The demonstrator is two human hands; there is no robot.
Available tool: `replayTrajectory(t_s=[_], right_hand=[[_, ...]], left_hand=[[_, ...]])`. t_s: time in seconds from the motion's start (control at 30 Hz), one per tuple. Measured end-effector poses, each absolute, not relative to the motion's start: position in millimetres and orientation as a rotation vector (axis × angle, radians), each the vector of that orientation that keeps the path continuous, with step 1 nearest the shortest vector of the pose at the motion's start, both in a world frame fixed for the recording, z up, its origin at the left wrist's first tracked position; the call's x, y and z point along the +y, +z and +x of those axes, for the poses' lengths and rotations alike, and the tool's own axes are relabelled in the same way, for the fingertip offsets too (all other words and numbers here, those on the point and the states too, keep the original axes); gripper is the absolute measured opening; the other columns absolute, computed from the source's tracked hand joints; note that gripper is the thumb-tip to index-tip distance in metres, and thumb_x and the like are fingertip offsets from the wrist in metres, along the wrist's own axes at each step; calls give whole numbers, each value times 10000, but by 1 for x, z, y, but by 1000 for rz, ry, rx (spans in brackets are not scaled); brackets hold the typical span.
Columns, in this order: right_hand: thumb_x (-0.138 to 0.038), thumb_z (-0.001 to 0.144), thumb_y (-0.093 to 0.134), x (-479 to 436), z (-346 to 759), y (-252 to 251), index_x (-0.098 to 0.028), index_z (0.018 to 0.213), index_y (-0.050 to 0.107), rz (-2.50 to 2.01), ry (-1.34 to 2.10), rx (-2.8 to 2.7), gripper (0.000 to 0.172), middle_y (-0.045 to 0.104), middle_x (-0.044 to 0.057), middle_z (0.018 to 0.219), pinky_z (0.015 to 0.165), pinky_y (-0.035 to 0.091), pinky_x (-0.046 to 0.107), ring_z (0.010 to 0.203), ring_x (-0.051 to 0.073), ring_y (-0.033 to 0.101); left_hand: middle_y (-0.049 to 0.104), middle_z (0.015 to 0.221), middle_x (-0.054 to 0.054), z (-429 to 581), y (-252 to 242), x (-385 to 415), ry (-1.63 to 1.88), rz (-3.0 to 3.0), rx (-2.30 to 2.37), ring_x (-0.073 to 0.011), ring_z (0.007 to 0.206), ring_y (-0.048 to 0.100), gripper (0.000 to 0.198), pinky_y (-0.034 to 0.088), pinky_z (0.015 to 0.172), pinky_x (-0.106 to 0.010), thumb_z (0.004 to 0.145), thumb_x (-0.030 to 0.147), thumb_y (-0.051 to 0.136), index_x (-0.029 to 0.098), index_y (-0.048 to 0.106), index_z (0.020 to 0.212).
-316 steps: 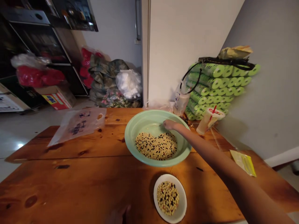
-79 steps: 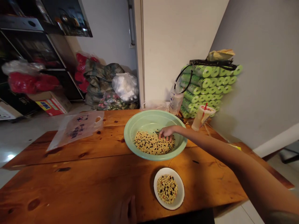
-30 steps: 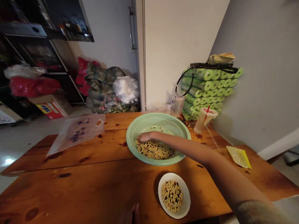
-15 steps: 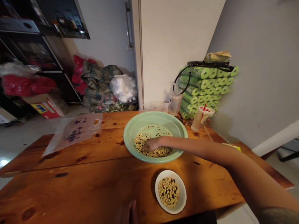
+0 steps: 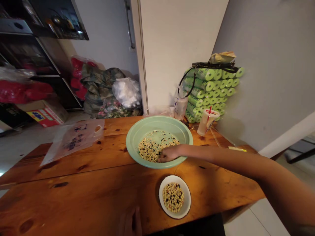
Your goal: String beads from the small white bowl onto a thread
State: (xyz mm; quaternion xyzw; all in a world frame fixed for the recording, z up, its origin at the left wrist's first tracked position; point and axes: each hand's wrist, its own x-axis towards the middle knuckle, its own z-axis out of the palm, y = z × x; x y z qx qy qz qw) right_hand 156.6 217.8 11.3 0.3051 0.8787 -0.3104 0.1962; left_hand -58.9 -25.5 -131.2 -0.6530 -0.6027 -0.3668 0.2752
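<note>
A pale green basin (image 5: pixel 135 134) on the wooden table (image 5: pixel 86 186) holds mixed yellow and black beans (image 5: pixel 150 149). My right hand (image 5: pixel 169 154) is inside the basin at its near right side, fingers curled down into the beans. Nearer to me stands a small white plate (image 5: pixel 185 198) with a heap of the same mixed beans. My left hand (image 5: pixel 129 224) rests on the table at the bottom edge; only a blurred part of it shows.
A clear printed plastic bag (image 5: pixel 73 137) lies at the table's far left. A cup with a red straw (image 5: pixel 206 121) and a plastic bottle (image 5: pixel 179 105) stand behind the basin by stacked green rolls (image 5: pixel 211 88). Bags and boxes crowd the floor beyond.
My right hand has swept from the basin's left side to its near right side. The beans are now spread wider over the basin's bottom. The view has shifted a little.
</note>
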Motion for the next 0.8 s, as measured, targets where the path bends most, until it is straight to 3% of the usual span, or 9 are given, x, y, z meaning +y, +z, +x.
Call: replayTrajectory(t_s=[0.43,0.8], right_hand=[[-329,924,572,229,159,-13,-131,1080,618,808,-915,2422,256,647,59,1047,762,549,376,889,197,645],[-343,928,564,222,158,-1,-132,1098,612,1150,-796,2503,276,646,60,1055,763,550,379,887,200,647]], left_hand=[[720,750,-58,-60,-134,-28,-957,-1762,-1631,-181,645,673,122,510,632,-269,880,232,602,128,645,927],[711,760,-70,-56,-130,-29,-990,-1779,-1687,-185,656,672,126,511,636,-275,890,238,586,127,642,909]])
